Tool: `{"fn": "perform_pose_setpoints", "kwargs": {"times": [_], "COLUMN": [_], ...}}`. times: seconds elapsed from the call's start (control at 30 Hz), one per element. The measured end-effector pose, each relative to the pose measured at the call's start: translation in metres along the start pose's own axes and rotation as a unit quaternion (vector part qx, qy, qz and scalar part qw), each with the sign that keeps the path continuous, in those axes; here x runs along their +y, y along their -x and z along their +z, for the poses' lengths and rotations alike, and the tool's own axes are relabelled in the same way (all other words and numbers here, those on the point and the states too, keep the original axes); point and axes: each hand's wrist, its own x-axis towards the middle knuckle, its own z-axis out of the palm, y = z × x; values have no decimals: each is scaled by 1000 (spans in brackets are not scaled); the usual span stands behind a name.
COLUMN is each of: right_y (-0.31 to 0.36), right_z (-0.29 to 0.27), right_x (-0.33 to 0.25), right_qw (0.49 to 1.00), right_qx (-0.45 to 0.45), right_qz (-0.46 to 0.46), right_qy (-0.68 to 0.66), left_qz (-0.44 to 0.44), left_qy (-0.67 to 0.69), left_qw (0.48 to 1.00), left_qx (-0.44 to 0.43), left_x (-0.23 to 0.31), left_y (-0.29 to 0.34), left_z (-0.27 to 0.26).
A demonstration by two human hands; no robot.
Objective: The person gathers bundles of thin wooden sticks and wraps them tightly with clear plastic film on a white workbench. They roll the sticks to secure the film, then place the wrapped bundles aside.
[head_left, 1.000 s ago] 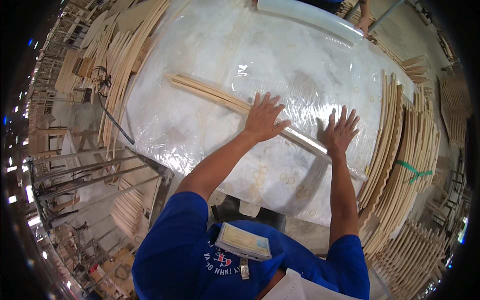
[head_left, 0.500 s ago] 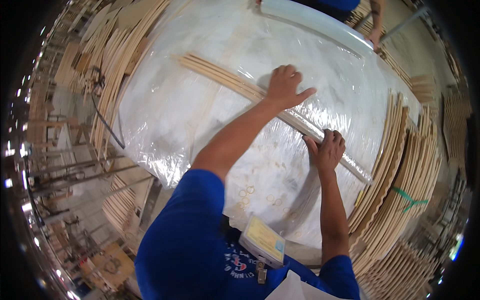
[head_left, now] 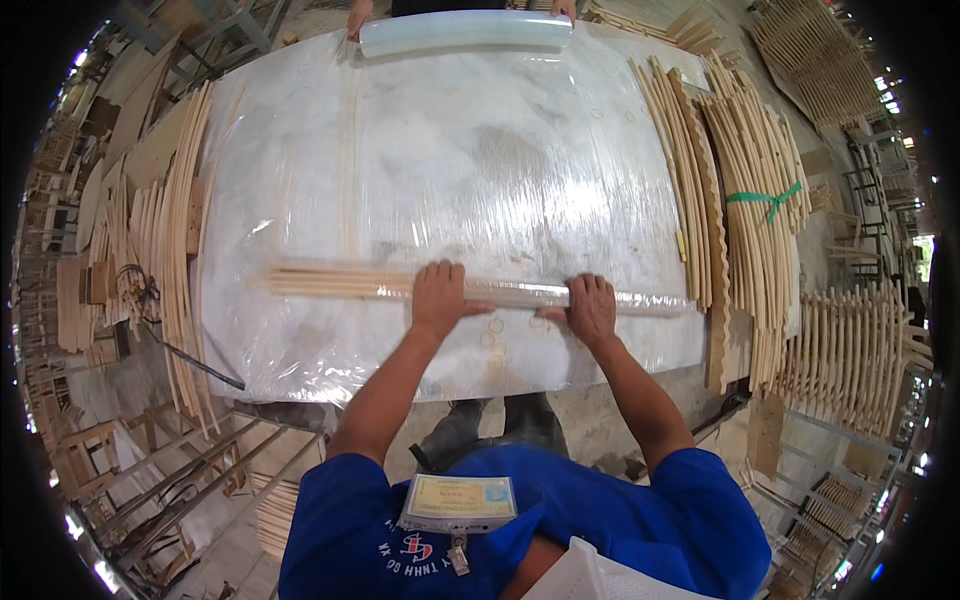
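A bundle of thin wooden sticks lies crosswise near the front of the table. Clear plastic film wraps its right part, while the bare ends stick out to the left. My left hand presses on the middle of the bundle, fingers curled over its far side and thumb stretched to the right. Farther right, my right hand grips the film-covered part, fingers over the top and thumb on the near side. From the bundle, a wide sheet of clear film stretches back across the table toward a large film roll.
Another person's hands hold the roll's ends at the far edge. Stacked sticks, some tied with green ribbon, line the right side. More sticks and a dark cable are at the left.
The bundle has come nearer to me and now lies level across the view, which has turned. My left hand has gone from raised and spread to resting over the bundle.
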Motion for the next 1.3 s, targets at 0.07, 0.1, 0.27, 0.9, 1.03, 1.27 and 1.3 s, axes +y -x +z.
{"fn": "perform_pose_setpoints", "kwargs": {"times": [0.07,0.1,0.27,0.9,1.03,1.27,1.3], "right_y": [29,34,-2,-183,-143,-68,-47], "right_z": [-8,-10,3,30,25,18,12], "right_x": [-9,-12,-21,52,21,6,-3], "right_qw": [1000,1000,997,982,994,998,998], "right_qx": [-16,-15,-2,92,80,57,62], "right_qz": [11,21,58,39,-49,-5,-19], "right_qy": [-6,-13,52,-162,-53,19,20], "left_qz": [-6,-12,11,-47,-28,-23,-26], "left_qy": [13,20,-35,-20,2,10,12], "left_qw": [1000,1000,990,998,997,998,995], "left_qx": [-12,-13,137,46,-67,-66,-99], "left_x": [7,12,14,-43,-52,-19,-13], "left_y": [16,19,-40,-130,-160,-95,-73], "left_z": [-5,-6,-1,-18,-38,-26,-26]}}
